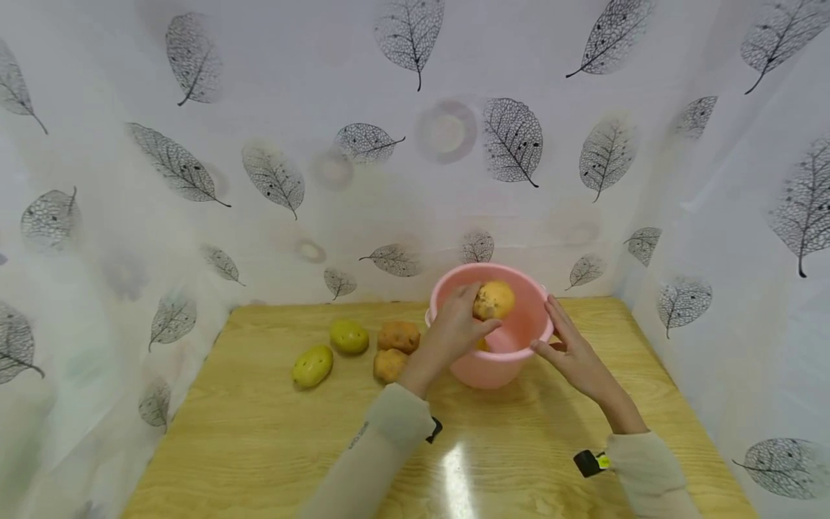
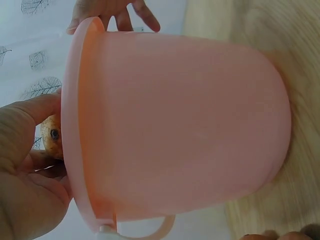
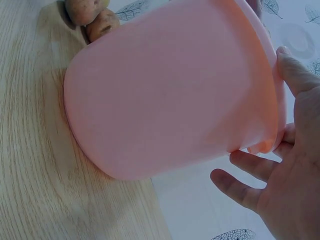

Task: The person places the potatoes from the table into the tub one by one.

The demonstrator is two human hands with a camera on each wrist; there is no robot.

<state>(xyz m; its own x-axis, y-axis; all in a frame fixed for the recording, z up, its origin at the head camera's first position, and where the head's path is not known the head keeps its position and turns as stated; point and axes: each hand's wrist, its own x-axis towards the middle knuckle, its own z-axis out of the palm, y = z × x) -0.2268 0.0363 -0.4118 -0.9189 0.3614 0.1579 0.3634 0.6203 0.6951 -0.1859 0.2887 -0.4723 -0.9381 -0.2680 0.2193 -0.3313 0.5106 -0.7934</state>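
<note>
In the head view a pink bucket (image 1: pixel 486 371) stands upright near the table's back edge. My left hand (image 1: pixel 456 321) grips a yellowish-brown potato (image 1: pixel 496 300) with dark marks at the bucket's mouth. In the left wrist view the potato (image 2: pixel 52 136) shows behind the rim, between thumb and fingers. On the bucket's right, my right hand (image 1: pixel 573 353) touches the rim with its fingers spread. Its thumb lies on the rim in the right wrist view, and the other fingers (image 3: pixel 242 192) extend along the side. Something yellow (image 1: pixel 482 344) shows inside the bucket, mostly hidden by the left hand.
Two brown potatoes (image 1: pixel 398 336) sit just left of the bucket, one partly behind the left forearm. Farther left lie two yellow-green oval pieces of produce (image 1: pixel 313 366). The wooden table (image 1: pixel 259 432) meets a leaf-patterned curtain (image 1: pixel 324 238) at the back and sides.
</note>
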